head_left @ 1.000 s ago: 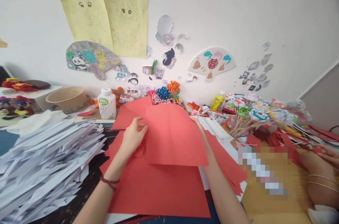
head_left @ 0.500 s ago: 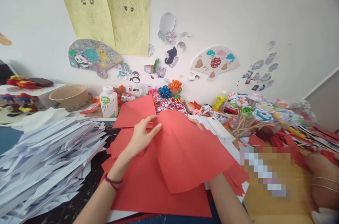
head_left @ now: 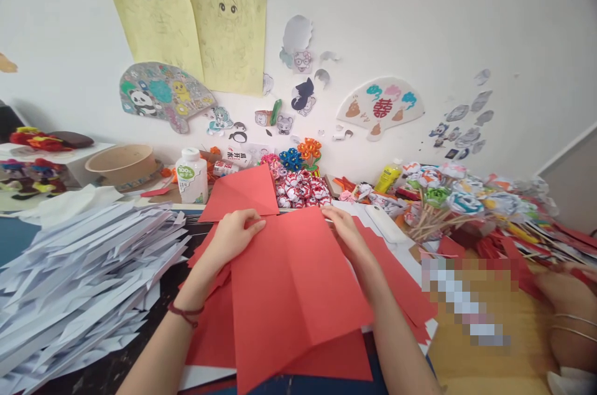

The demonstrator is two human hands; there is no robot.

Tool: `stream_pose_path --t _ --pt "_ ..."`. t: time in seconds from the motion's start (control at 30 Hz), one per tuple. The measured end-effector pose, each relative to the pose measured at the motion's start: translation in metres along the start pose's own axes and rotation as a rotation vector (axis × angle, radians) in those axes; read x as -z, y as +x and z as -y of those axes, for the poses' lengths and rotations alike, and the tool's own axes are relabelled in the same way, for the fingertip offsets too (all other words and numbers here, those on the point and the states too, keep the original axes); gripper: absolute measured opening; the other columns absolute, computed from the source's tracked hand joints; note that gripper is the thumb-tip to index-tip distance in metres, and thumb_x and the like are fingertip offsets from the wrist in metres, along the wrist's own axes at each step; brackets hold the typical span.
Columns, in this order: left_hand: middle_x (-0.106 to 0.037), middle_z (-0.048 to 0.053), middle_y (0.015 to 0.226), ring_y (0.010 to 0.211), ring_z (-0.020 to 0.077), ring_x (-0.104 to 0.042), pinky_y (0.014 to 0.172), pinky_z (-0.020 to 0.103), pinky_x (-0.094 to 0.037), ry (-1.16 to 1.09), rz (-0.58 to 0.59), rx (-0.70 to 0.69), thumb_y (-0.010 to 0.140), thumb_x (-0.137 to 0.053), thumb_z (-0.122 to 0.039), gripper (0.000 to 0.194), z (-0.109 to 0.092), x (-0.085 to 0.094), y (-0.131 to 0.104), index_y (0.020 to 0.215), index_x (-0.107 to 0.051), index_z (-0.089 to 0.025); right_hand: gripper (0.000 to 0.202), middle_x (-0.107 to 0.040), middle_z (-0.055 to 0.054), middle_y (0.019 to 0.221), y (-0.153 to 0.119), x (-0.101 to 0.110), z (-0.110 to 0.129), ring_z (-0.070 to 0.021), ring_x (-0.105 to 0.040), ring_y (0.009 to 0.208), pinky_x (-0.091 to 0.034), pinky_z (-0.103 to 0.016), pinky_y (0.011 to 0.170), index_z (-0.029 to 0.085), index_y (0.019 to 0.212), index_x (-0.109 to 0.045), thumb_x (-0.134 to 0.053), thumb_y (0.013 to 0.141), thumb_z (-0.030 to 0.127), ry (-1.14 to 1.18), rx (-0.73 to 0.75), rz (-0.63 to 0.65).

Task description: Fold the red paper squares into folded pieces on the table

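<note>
A large sheet of red paper (head_left: 275, 283) with a crease down its middle hangs between my hands, tilted toward me. My left hand (head_left: 236, 234) pinches its upper left edge between thumb and fingers. At the upper right corner my right hand (head_left: 342, 230) grips the sheet, with its thumb hidden behind the paper. Under the held sheet lie more red sheets (head_left: 336, 361), and several smaller red pieces (head_left: 405, 283) are stacked to the right. Behind my left hand rests a folded red paper (head_left: 242, 191).
A heap of white paper strips (head_left: 84, 289) spreads on the left. Behind stand a white bottle (head_left: 191, 177), a round wooden box (head_left: 124, 162) and red-white paper flowers (head_left: 303, 190). Stick flowers (head_left: 433, 196) lie to the right, near another person's hand (head_left: 566, 302).
The held sheet has swung down and opened flatter, showing its crease. My left hand has moved slightly left and down; my right hand now shows more at the sheet's upper right edge.
</note>
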State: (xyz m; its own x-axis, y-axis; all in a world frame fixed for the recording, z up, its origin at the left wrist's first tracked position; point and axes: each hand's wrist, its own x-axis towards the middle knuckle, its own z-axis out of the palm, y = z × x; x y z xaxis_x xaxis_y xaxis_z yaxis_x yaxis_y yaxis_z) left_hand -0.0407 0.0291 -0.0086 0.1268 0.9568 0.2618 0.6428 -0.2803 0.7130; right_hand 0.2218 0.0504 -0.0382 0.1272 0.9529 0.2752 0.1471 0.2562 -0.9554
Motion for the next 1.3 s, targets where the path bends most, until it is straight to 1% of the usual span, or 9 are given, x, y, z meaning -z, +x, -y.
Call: stream_pose_path --t 0.13,0.3,0.4,0.53,0.63,0.73,0.8,1.0,1.3 --pt "-0.070 0.005 0.073 0.068 0.0215 -0.062 0.060 0.026 -0.035 0.260 -0.010 -0.053 0.081 -0.054 -0.037 0.020 0.015 0.005 0.004 0.072 -0.064 -0.023 0.019 -0.069 -0.005 0.086 0.011 0.000 -0.008 -0.0206 -0.067 0.076 -0.053 -0.035 0.072 0.020 0.098 -0.065 -0.058 0.081 0.027 -0.071 -0.098 0.094" --pt "-0.069 0.003 0.069 0.064 0.0194 -0.060 0.060 0.025 -0.034 0.306 0.078 -0.162 0.083 -0.052 -0.031 0.020 0.007 -0.004 0.001 0.070 -0.064 -0.023 0.033 -0.063 -0.007 0.116 0.002 -0.016 0.001 -0.0242 -0.056 0.110 -0.041 -0.041 0.097 0.024 0.113 -0.061 -0.056 0.081 0.021 -0.463 0.443 0.060" --pt "-0.068 0.003 0.069 0.063 0.0177 -0.058 0.062 0.024 -0.034 0.262 0.127 -0.218 0.085 -0.051 -0.032 0.021 0.000 -0.009 0.000 0.071 -0.064 -0.022 0.030 -0.063 -0.007 0.118 -0.009 -0.029 0.009 -0.0244 -0.053 0.112 -0.036 -0.042 0.100 0.025 0.115 -0.062 -0.055 0.085 0.022 -0.615 0.568 0.206" --pt "-0.067 0.001 0.072 0.064 0.0162 -0.058 0.062 0.024 -0.035 0.172 0.199 -0.244 0.087 -0.049 -0.033 0.022 -0.002 -0.010 -0.001 0.074 -0.062 -0.021 0.015 -0.071 -0.003 0.094 -0.015 -0.036 0.008 -0.0201 -0.061 0.091 -0.041 -0.036 0.091 0.022 0.093 -0.069 -0.055 0.089 0.027 -0.582 0.474 0.379" --pt "-0.069 0.001 0.077 0.072 0.0186 -0.059 0.072 0.028 -0.035 0.280 0.136 -0.249 0.088 -0.050 -0.032 0.020 -0.003 -0.013 -0.001 0.078 -0.063 -0.021 0.020 -0.071 -0.002 0.083 -0.015 -0.035 0.004 -0.0163 -0.062 0.077 -0.044 -0.028 0.074 0.019 0.081 -0.069 -0.053 0.090 0.026 -0.441 0.349 0.478" --pt "-0.070 0.003 0.092 0.087 0.0222 -0.060 0.087 0.036 -0.030 0.404 0.022 -0.308 0.087 -0.053 -0.030 0.014 -0.009 -0.019 -0.002 0.089 -0.064 -0.023 0.019 -0.069 -0.001 0.080 -0.015 -0.034 0.005 -0.0149 -0.061 0.074 -0.042 -0.024 0.067 0.018 0.078 -0.068 -0.054 0.089 0.026 -0.362 0.308 0.491" --pt "-0.070 0.003 0.098 0.090 0.0215 -0.059 0.090 0.038 -0.028 0.385 0.025 -0.362 0.088 -0.053 -0.031 0.014 -0.014 -0.025 -0.004 0.095 -0.064 -0.024 0.021 -0.068 0.000 0.075 -0.016 -0.033 0.007 -0.0138 -0.058 0.070 -0.040 -0.023 0.065 0.017 0.076 -0.067 -0.055 0.089 0.027 -0.350 0.298 0.499" --pt "-0.070 0.001 0.085 0.075 0.0165 -0.060 0.084 0.032 -0.032 0.222 0.093 -0.343 0.090 -0.049 -0.025 0.015 -0.019 -0.034 -0.005 0.085 -0.062 -0.021 0.024 -0.064 0.000 0.070 -0.016 -0.031 0.017 -0.0117 -0.052 0.063 -0.036 -0.022 0.059 0.015 0.073 -0.068 -0.054 0.089 0.027 -0.334 0.271 0.557" --pt "-0.069 -0.002 0.080 0.072 0.0151 -0.059 0.081 0.028 -0.035 0.158 0.103 -0.316 0.087 -0.053 -0.025 0.013 -0.021 -0.032 -0.006 0.080 -0.062 -0.021 0.023 -0.063 0.000 0.069 -0.017 -0.029 0.016 -0.0130 -0.053 0.064 -0.038 -0.023 0.061 0.016 0.075 -0.069 -0.054 0.088 0.028 -0.334 0.240 0.583"
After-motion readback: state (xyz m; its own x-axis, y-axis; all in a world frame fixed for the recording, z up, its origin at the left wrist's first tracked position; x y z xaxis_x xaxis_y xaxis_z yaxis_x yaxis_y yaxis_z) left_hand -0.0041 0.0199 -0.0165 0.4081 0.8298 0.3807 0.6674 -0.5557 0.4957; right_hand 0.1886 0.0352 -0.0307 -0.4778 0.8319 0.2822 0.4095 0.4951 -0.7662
